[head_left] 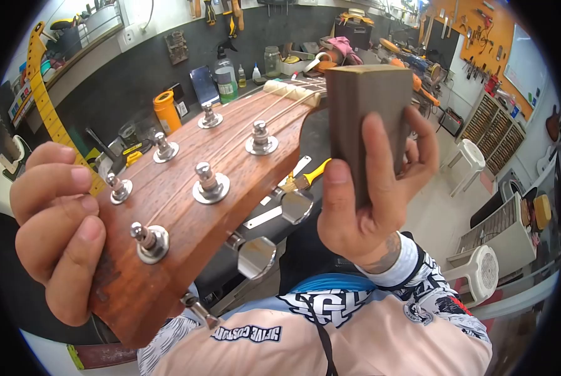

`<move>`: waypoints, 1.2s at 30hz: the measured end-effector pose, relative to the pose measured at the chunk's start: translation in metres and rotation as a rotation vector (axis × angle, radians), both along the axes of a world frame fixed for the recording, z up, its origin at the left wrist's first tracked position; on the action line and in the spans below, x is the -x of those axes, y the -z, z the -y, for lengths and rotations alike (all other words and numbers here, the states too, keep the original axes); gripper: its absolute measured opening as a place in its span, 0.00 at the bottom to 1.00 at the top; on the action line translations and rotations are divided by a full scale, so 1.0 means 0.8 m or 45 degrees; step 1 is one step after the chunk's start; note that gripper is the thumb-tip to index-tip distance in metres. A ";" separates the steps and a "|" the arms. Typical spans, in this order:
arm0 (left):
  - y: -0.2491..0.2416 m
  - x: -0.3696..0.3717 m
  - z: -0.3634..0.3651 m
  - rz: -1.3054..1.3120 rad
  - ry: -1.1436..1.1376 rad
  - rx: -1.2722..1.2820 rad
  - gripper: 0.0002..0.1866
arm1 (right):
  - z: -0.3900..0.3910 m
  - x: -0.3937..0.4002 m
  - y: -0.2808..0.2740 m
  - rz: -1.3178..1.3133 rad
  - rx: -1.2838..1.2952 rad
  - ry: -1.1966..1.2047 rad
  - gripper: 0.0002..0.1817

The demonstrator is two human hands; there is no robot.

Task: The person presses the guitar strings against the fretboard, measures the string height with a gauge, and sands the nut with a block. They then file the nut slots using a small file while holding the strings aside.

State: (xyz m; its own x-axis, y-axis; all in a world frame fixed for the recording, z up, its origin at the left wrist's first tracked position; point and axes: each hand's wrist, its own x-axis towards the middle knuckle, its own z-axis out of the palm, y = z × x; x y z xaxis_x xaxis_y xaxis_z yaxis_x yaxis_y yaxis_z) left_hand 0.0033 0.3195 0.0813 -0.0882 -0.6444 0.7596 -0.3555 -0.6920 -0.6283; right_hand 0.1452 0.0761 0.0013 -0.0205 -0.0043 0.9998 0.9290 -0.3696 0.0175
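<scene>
A reddish-brown wooden guitar headstock (224, 169) fills the middle of the view, tilted, with metal tuning posts and strings running up to a pale nut (291, 93). My left hand (58, 232) is closed around the far left end of the headstock, fingers curled over its edge. In my right hand (380, 188) is a dark grey-brown sanding block (371, 103) with a yellowish edge, raised upright to the right of the headstock and apart from it. Thumb and fingers press on its sides. Two tuner buttons (257, 257) stick out below the headstock.
Behind lies a dark workbench with an orange container (166, 109), a spray bottle (225, 78) and a glass jar (272, 61). A yellow-handled brush (305, 179) lies below the headstock. A maple guitar neck (49, 109) stands at left. White stools (465, 164) are on the right.
</scene>
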 end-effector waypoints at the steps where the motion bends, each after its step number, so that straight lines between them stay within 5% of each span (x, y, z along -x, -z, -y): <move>1: 0.000 0.003 -0.002 -0.002 -0.016 -0.025 0.19 | -0.003 0.005 0.003 -0.020 0.003 0.013 0.27; 17: -0.008 -0.001 -0.015 0.045 0.067 -0.136 0.29 | -0.033 0.006 0.026 -0.177 -0.245 -0.154 0.25; 36: -0.009 0.011 -0.025 -0.047 -0.024 -0.156 0.25 | -0.035 0.005 -0.002 -0.179 -0.065 -0.029 0.27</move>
State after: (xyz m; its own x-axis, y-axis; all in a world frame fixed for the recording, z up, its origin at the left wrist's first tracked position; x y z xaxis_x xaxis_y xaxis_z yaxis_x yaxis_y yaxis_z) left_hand -0.0055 0.3398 0.0885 -0.0487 -0.7339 0.6775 -0.3678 -0.6174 -0.6953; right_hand 0.1412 0.1045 0.0028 0.1205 -0.0543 0.9912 0.9291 -0.3455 -0.1319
